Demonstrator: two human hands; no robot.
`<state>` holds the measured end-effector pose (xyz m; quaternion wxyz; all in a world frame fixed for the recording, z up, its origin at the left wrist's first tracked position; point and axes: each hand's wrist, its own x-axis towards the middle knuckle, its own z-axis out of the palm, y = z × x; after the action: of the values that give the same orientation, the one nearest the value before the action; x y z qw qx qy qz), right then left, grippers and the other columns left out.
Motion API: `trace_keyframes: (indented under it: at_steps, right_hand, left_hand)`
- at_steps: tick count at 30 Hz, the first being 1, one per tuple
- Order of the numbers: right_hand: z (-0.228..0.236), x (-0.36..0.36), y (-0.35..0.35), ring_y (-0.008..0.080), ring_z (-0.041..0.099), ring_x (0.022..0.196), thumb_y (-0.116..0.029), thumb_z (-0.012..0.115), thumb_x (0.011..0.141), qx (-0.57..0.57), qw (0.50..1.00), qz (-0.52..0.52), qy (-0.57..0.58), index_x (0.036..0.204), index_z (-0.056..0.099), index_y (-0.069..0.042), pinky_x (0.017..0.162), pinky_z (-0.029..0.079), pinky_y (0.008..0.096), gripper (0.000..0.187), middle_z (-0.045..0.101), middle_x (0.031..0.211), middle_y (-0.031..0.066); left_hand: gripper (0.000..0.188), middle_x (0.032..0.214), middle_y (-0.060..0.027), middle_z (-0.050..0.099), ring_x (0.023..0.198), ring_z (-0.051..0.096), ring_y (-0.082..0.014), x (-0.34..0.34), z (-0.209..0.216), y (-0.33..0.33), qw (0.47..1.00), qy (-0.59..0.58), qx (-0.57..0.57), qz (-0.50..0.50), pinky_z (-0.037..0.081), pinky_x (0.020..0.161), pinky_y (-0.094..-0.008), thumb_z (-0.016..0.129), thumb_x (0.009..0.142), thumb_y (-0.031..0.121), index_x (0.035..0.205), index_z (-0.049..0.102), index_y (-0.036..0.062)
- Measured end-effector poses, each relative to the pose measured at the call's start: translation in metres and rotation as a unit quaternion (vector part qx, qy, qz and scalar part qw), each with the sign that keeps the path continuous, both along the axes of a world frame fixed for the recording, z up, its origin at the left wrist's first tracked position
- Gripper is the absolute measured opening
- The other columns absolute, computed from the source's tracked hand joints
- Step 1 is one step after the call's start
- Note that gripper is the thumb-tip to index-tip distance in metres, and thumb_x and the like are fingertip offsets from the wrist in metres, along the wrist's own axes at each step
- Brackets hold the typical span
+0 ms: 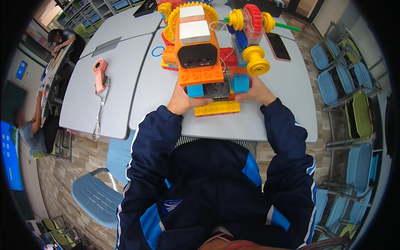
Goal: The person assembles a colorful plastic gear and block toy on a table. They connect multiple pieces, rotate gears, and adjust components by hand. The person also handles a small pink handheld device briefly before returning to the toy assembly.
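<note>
A large building-block model (200, 76) stands on the grey table in front of me. Its middle is an orange box with a black front panel (198, 57) and two white blocks (195, 32) on top. Yellow gears rise behind it. On its right side are a red gear wheel (253, 18), yellow pulleys (258, 60) and a green axle. My left hand (182, 100) grips the lower left near a blue block, thumb toward the middle. My right hand (260, 92) grips the lower right the same way. Between the thumbs lies a yellow block strip (217, 108). Most fingers are hidden behind the model.
A pink handheld fan (99, 76) with a strap lies on the left table section. A dark-screened phone (278, 46) lies right of the model. Blue chairs (98, 196) stand left of me, others along the right wall. Two people sit at a far-left table.
</note>
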<state>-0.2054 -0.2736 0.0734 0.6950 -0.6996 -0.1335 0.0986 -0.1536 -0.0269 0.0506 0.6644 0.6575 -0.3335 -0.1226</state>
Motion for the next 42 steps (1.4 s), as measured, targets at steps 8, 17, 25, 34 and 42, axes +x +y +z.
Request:
trace_keyframes:
  at_steps: [8,17,25,34,42]
  right_hand:
    - [0.001,0.041,-0.049,0.0213,0.041,0.130,-0.034,0.091,0.051,0.174,0.971,0.116,0.119,0.136,0.040,-0.008,0.112,0.026,0.0371,0.102,0.045,0.139,0.0104]
    - [-0.023,0.090,-0.045,0.0210,0.041,0.129,-0.033,0.090,0.053,0.337,0.927,-0.160,0.050,0.135,0.040,-0.008,0.111,0.027,0.0370,0.099,0.045,0.138,0.0103]
    - [-0.023,0.108,-0.045,0.0208,0.042,0.128,-0.032,0.088,0.055,0.366,0.907,-0.211,0.012,0.135,0.041,-0.008,0.110,0.028,0.0368,0.096,0.046,0.138,0.0101]
    - [-0.027,0.100,-0.048,0.0205,0.043,0.128,-0.031,0.087,0.057,0.373,0.899,-0.229,0.001,0.134,0.041,-0.008,0.110,0.029,0.0367,0.093,0.046,0.137,0.0100]
    - [-0.024,0.102,-0.052,0.0203,0.043,0.127,-0.031,0.086,0.059,0.370,0.896,-0.247,-0.007,0.134,0.041,-0.008,0.109,0.030,0.0366,0.090,0.047,0.136,0.0098]
  left_hand:
    - [0.077,0.117,-0.0056,0.057,0.107,0.055,-0.0162,0.006,0.000,0.000,0.999,0.008,0.031,-0.004,0.045,0.095,-0.0321,0.083,0.056,-0.004,0.123,0.045,0.0048]
    - [0.063,0.115,-0.0064,0.059,0.106,0.056,-0.0189,0.005,0.002,0.002,0.998,0.011,0.054,0.001,0.044,0.094,-0.0310,0.084,0.061,0.002,0.118,0.055,0.0039]
    - [0.059,0.113,-0.0068,0.060,0.104,0.057,-0.0188,0.005,-0.003,0.003,0.997,-0.033,0.062,0.018,0.046,0.092,-0.0305,0.083,0.064,0.003,0.117,0.057,0.0040]
    - [0.060,0.114,-0.0070,0.059,0.105,0.056,-0.0186,0.002,-0.003,0.001,0.999,0.006,0.027,0.028,0.045,0.092,-0.0308,0.082,0.065,0.002,0.118,0.054,0.0040]
    - [0.061,0.114,-0.0065,0.058,0.105,0.056,-0.0178,0.001,-0.002,0.001,0.999,-0.012,0.043,0.028,0.045,0.092,-0.0305,0.082,0.066,0.002,0.119,0.053,0.0043]
